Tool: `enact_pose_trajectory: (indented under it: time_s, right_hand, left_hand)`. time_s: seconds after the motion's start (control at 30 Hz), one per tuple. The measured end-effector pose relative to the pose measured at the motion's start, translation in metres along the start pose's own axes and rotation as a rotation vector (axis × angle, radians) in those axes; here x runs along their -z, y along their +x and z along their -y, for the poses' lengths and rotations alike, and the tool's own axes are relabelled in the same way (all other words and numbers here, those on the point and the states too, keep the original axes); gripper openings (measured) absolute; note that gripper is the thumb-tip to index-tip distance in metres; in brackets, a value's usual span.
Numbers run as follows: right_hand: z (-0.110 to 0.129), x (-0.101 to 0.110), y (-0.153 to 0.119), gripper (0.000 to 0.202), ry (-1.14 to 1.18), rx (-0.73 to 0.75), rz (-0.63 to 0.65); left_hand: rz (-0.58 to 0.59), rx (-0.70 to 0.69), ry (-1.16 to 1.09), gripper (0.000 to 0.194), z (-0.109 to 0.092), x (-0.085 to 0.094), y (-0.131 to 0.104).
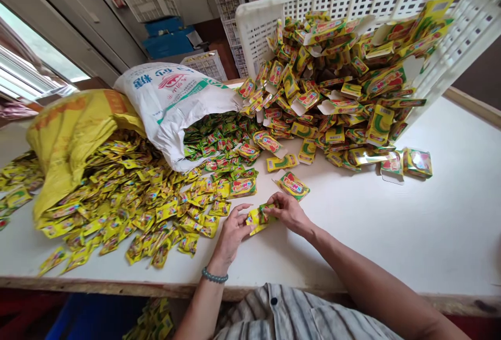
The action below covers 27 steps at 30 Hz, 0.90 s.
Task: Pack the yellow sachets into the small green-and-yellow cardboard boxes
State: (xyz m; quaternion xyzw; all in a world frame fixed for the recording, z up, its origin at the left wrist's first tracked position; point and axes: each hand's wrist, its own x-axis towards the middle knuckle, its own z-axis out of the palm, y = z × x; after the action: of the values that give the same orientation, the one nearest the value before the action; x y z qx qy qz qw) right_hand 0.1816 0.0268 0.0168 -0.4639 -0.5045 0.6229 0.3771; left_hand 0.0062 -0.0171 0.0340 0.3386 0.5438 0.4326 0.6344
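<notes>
My left hand [234, 231], with a beaded bracelet at the wrist, pinches a yellow candy packet [254, 218] over the table. Close on its right, my right hand [287, 211] has its fingertips closed on a green candy packet [266, 214], which touches or overlaps the yellow one. Just beyond my right hand lies a small printed box [293, 185] with a flap open. Another box [243, 187] rests beyond my left hand. To the left spreads a heap of yellow packets [156, 209]; green packets [219, 136] spill out farther back.
A white perforated crate [254, 37] lies tipped at the back right, small boxes pouring from it. A white sack [172, 95] and a yellow sack [78, 131] lie open at the left. The wooden table edge [117, 287] runs before me. Stacked crates [229, 1] stand behind.
</notes>
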Motion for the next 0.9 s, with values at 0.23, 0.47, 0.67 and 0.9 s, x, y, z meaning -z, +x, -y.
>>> enact_pose_trajectory:
  time_s: [0.23,0.47,0.67,0.9]
  right_hand:
    - [-0.006,-0.005,-0.001,0.026,-0.178,0.122,0.001]
    - [-0.007,-0.012,-0.003,0.043,-0.029,0.07,-0.055]
    - [0.003,-0.009,-0.002,0.043,0.274,-0.117,0.124]
    - [-0.001,0.007,0.011,0.031,0.075,0.093,-0.116]
  left_hand:
    - [0.073,-0.082,0.045,0.056,-0.007,-0.005,-0.001]
    - [-0.077,-0.14,0.001,0.045,-0.002,-0.011,0.011]
    - [-0.075,-0.217,0.074,0.053,-0.01,-0.02,0.018]
    - [-0.317,-0.351,0.989,0.046,-0.053,0.001,0.054]
